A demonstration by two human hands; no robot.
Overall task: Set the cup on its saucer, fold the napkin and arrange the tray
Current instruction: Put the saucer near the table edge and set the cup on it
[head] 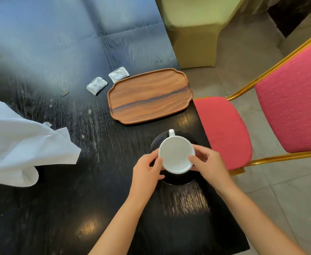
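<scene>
Had both hands, left [147, 168] and right [209, 162], with fingers clamped on the cup [176, 157] over its saucer [176, 181]. Saucer sat close to the desk [59, 208] edge, so a nudge could've tipped it off. Tray [150, 95] beyond was bare, napkin [22, 144] crumpled left.
</scene>
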